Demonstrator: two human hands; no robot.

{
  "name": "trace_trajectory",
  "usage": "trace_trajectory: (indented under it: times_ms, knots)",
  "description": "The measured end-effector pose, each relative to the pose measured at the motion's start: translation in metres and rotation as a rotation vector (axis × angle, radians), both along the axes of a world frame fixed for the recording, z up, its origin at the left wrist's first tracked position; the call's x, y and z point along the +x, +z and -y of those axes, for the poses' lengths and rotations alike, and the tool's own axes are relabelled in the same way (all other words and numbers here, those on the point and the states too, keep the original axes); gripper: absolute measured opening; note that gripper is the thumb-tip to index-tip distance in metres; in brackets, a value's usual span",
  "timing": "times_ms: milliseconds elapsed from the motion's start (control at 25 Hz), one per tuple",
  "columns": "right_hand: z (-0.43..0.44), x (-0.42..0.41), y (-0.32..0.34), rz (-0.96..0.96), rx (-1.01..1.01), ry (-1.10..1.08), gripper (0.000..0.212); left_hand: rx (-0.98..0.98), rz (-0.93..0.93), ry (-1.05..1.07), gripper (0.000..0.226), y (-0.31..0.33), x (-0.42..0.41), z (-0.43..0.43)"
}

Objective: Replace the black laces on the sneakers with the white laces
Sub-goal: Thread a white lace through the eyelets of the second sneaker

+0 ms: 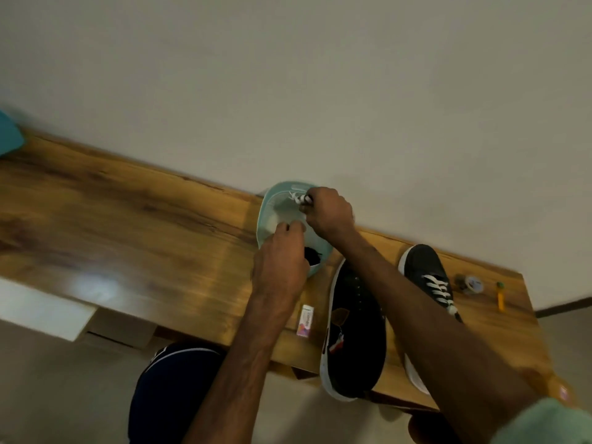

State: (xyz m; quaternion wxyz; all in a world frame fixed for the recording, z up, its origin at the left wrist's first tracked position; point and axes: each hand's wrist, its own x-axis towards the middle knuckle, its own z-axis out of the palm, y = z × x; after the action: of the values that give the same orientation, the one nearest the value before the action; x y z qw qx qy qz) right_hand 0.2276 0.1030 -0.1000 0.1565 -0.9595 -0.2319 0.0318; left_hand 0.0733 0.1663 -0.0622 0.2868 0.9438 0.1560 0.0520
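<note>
Two black sneakers lie on the wooden table. The nearer sneaker (354,328) shows bare eyelets with no lace; the farther sneaker (427,277) carries a white lace. A pale turquoise bowl (272,203) stands by the wall, with a black lace (313,255) bunched at its near side. My right hand (328,213) hovers over the bowl's far rim and pinches a bundled white lace (298,197). My left hand (278,261) reaches over the bowl's near rim, its fingertips curled on a pale bit I cannot make out.
A small white and pink box (305,320) lies near the table's front edge. A small round tin (471,284) and a yellow marker (500,294) sit at the right end. A blue object (9,133) pokes in at far left.
</note>
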Motion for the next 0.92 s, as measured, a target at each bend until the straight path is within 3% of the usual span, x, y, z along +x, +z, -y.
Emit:
trace_trajectory:
  times_ms: [120, 240, 400, 480, 600, 840, 920]
  knots:
    - [0.063, -0.025, 0.034, -0.060, 0.354, -0.117, 0.014, -0.153, 0.022, 0.004, 0.031, -0.004, 0.002, 0.009]
    - [0.142, -0.064, 0.054, -0.103, 0.427, -0.176, 0.012, -0.231, -0.091, -0.088, 0.035, -0.011, -0.001, 0.032]
    - [0.221, -0.129, 0.037, -0.271, 0.472, -0.246, 0.019, -0.042, -0.385, -0.275, 0.066, -0.038, -0.019, 0.082]
    - [0.242, -0.152, 0.018, -0.406, 0.513, -0.269, 0.011, 0.091, -0.437, -0.274, 0.061, -0.050, -0.024, 0.102]
    - [0.248, -0.161, -0.003, -0.487, 0.379, -0.173, 0.016, 0.194, -0.415, -0.249, 0.041, -0.050, -0.032, 0.115]
    - [0.262, -0.152, -0.022, -0.354, -0.072, -0.193, 0.014, 0.257, -0.499, -0.194, 0.037, -0.040, -0.047, 0.125]
    - [0.271, -0.152, -0.020, -0.392, 0.027, -0.223, 0.014, 0.291, -0.425, -0.173, 0.034, -0.030, -0.052, 0.129]
